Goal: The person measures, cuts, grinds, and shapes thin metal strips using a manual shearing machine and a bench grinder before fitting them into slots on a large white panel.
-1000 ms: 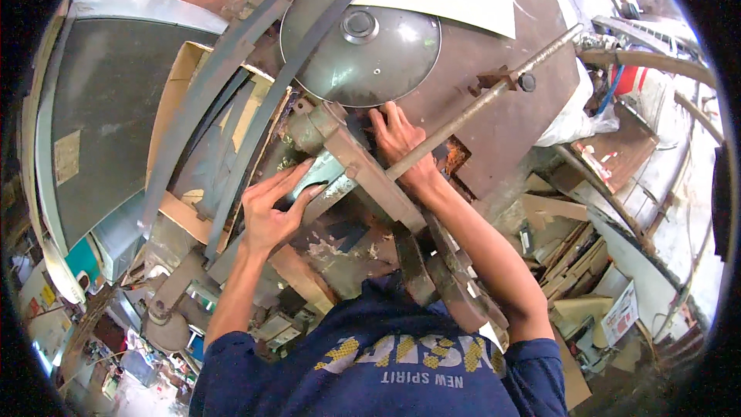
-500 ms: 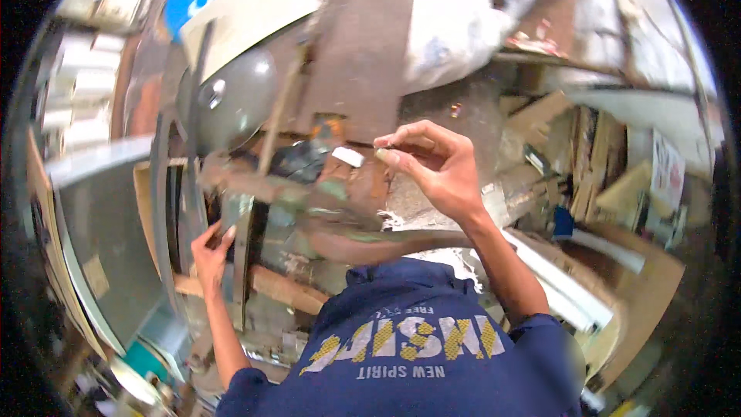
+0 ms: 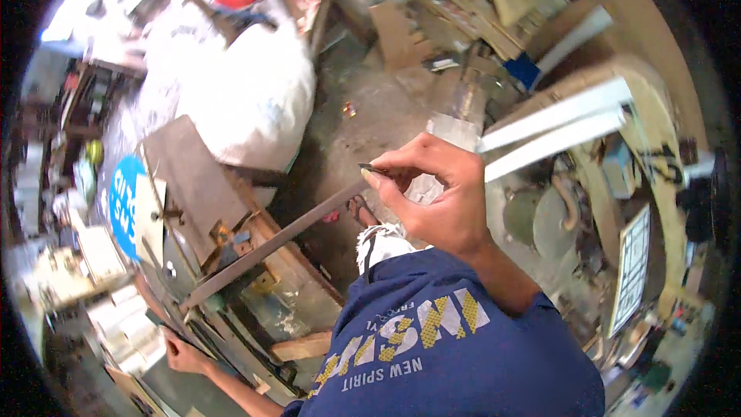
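My right hand (image 3: 448, 197) is raised in front of my shirt, with thumb and forefinger pinched on a small dark flat piece (image 3: 365, 166) whose tip shows past the forefinger. A long narrow brown strip (image 3: 282, 239) slants from the lower left up to just below these fingertips. Whether its upper end touches them, I cannot tell. At the lower left my left hand (image 3: 185, 354) has its fingers closed at the edge of a dark flat piece (image 3: 171, 326). Most of what it grips is hidden.
A large white sack (image 3: 251, 100) stands beyond the brown board (image 3: 181, 174). Further left is a blue round sign (image 3: 125, 205). White lengths (image 3: 556, 139) lie at the right, near a curved wooden piece (image 3: 652, 108). Cardboard (image 3: 397, 35) and scrap wood lie at the back.
My view has swung to the right, so the sack and board now appear further left. My right hand keeps its pinch. The long brown strip, blurred before, now shows sharply.
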Demonstrator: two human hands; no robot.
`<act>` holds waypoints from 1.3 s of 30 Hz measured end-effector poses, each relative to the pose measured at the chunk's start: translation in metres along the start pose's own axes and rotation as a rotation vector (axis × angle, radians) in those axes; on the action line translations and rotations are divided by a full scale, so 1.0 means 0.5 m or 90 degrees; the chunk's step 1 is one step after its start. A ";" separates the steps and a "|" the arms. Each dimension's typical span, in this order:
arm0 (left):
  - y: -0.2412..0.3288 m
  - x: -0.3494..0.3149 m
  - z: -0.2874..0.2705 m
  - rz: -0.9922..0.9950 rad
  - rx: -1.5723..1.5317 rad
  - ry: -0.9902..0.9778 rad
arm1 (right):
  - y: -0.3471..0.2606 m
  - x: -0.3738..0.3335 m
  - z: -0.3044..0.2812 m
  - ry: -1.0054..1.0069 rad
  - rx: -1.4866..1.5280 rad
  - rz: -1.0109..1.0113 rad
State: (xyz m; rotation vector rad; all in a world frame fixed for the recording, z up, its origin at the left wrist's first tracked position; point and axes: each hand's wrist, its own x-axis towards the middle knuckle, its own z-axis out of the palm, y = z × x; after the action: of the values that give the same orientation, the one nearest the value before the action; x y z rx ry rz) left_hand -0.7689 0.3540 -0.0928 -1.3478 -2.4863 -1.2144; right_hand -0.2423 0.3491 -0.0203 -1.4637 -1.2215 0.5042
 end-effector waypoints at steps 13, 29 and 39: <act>0.785 -0.818 0.132 0.376 -0.417 -0.556 | 0.038 -0.595 -0.831 0.577 -0.138 0.053; 1.132 -1.958 0.003 1.179 -0.709 -1.162 | -0.024 -1.171 -1.121 1.180 -0.304 0.229; 1.134 -2.634 -0.027 1.421 -0.525 -0.996 | -0.016 -1.410 -1.349 1.282 -0.384 0.225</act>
State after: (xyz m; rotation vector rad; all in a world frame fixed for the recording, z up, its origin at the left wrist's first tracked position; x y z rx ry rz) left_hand 0.4517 -0.3794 -0.2606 2.4824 -0.8609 0.0721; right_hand 0.0523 -0.5811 -0.0267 -1.6552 0.5860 -1.0991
